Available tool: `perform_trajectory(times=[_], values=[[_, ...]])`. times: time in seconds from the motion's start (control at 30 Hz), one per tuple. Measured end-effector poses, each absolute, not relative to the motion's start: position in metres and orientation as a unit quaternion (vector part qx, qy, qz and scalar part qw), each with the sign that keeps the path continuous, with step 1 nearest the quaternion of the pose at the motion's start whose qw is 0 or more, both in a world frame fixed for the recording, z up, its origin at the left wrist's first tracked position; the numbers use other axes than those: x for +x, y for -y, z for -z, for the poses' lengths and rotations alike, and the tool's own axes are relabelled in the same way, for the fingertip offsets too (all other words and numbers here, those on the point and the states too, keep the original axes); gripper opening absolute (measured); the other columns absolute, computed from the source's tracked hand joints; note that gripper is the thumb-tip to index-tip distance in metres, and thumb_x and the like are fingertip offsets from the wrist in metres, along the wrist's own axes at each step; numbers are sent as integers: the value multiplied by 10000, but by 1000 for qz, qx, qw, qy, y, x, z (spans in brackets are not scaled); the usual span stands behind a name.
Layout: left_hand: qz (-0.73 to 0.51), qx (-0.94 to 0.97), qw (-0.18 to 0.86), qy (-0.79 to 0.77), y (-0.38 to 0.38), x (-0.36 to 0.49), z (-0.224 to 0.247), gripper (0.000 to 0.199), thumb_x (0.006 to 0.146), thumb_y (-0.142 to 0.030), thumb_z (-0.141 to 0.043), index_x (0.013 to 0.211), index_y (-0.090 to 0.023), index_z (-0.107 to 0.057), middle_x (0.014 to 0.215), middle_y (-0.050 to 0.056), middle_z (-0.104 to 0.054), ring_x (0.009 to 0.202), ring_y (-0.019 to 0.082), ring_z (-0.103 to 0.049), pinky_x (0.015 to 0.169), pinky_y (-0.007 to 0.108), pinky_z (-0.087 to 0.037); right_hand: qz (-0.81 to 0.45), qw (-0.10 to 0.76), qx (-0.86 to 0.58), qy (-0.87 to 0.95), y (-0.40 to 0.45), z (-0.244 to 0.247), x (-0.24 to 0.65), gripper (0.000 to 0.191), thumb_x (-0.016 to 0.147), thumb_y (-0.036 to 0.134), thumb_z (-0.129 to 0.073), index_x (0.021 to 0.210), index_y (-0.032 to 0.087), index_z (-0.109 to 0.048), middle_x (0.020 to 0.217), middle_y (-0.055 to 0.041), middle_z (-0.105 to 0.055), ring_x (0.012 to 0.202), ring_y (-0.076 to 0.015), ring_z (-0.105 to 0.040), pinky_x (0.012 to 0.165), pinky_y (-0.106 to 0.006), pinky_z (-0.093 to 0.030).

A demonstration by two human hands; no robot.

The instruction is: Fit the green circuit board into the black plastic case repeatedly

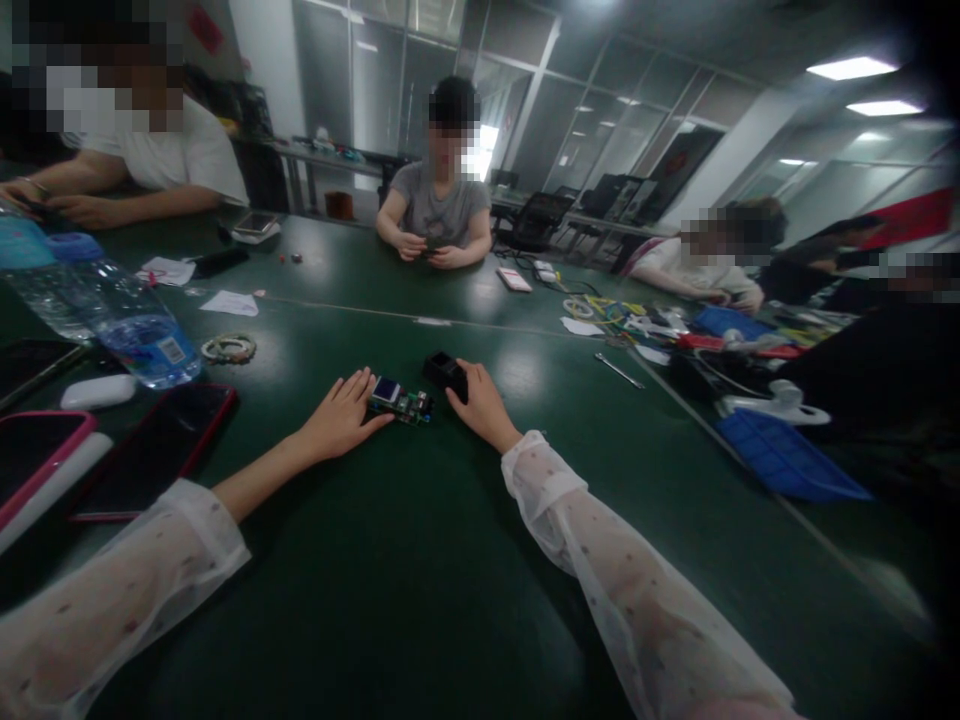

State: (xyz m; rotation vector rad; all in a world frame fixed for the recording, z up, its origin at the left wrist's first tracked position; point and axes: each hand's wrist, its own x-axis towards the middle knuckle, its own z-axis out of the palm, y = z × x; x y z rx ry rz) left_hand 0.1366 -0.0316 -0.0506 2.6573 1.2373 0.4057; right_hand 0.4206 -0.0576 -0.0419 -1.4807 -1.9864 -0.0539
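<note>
A green circuit board (409, 404) with a small square screen (387, 388) lies on the dark green table. My left hand (343, 418) has its fingers and thumb around the board's left end, holding it at the table. Just right of the board is a small black plastic case (444, 370), tilted, with a recess showing in it. My right hand (484, 402) grips this case by its right side, thumb in front and fingers behind. A short gap separates board and case. The fingertips behind the case are partly hidden.
Water bottles (142, 325), a red-edged phone (161, 450) and a bracelet (229, 348) lie left. A wrench (619, 370), tangled cables (611, 312) and a blue bin (787, 455) are right. Several people sit around the table, one (442, 200) opposite me.
</note>
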Motion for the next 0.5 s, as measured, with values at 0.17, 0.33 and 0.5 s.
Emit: perform_trajectory(times=[0.17,0.33,0.5], values=[[-139,895,103,-412,32,137,48,829,877,-669,-290,1464,-85,-249,1538,176,-197,1423,308,-158,1148,478,-101,15,324,-567,757,58,42,420,515,858,301,-528,1332,159,-384,1188,-154,-501,1127,-301,-521,968,-519,-456],[-145,896,98,-409,30,135,52,814,879,-667,-289,1469,-107,-243,1544,161,-188,1422,306,-168,1147,484,-107,12,322,-568,757,59,41,420,497,878,302,-508,1336,159,-381,1187,-151,-496,1129,-295,-516,965,-514,-457],[-133,898,80,-413,30,136,52,814,882,-669,-274,1463,-98,-260,1541,166,-196,1420,308,-174,1145,481,-124,15,352,-552,756,60,38,419,490,902,317,-482,1355,176,-357,1203,-145,-480,1149,-282,-493,993,-499,-434]])
